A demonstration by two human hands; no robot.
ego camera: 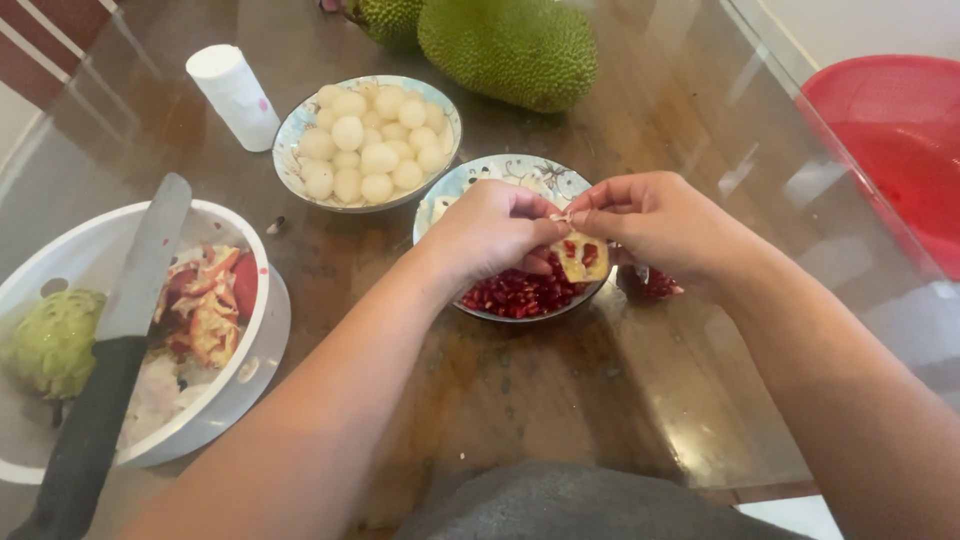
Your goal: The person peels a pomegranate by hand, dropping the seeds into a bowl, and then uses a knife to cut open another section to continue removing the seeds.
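Two hands [575,228], pomegranate piece [583,257] pinched between, over bowl [480,180]

Both hands [575,225] grip pomegranate piece [583,257] over bowl [480,180].

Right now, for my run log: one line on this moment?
left hand + right hand: grip on pale yellow pomegranate piece | over patterned ceramic bowl of red seeds | black-handled knife: untouched

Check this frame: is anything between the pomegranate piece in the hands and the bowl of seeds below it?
Nothing visible. Both hands hold the pomegranate piece directly over the patterned bowl, with only loose red seeds beneath it.
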